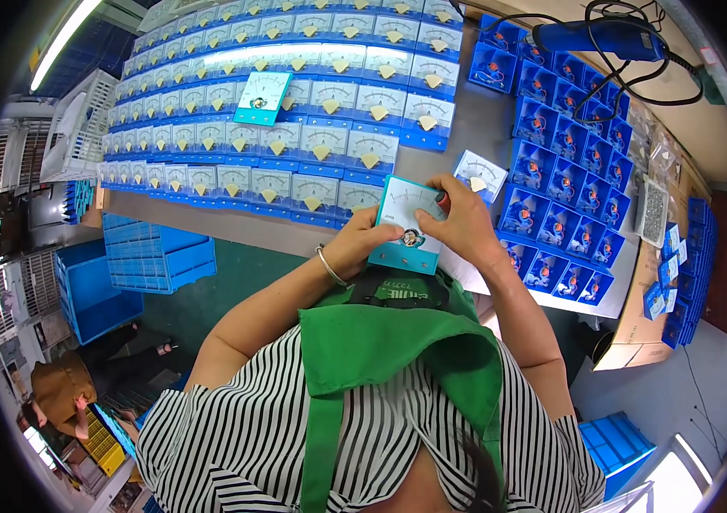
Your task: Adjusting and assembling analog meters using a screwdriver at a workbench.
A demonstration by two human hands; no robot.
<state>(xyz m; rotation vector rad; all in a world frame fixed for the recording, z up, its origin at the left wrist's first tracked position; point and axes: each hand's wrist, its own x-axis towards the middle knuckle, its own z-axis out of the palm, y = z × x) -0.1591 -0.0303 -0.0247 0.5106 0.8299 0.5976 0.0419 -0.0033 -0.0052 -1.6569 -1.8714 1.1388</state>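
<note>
Close to my body, over the table's front edge, I hold a teal-framed analog panel meter [406, 202] with a white dial. My left hand [356, 243] grips its left side, with the thumb on its lower face beside a round opening. My right hand [468, 224] is closed at the meter's right side, its thumb over the dial. Between its thumb and forefinger shows the red-and-black end of a tool handle [443, 200]; the rest is hidden. Just beyond that hand lies a blue-and-white meter [480, 172]. Another teal meter [262, 96] rests on top of the rows.
Rows of blue-based meters [325, 142] fill the table's left and middle. Open blue housings with wires [565, 182] stand at right, near a tub of small parts [652, 214]. A blue corded tool [598, 39] lies far right. Left are blue crates [158, 253] and another person [64, 389].
</note>
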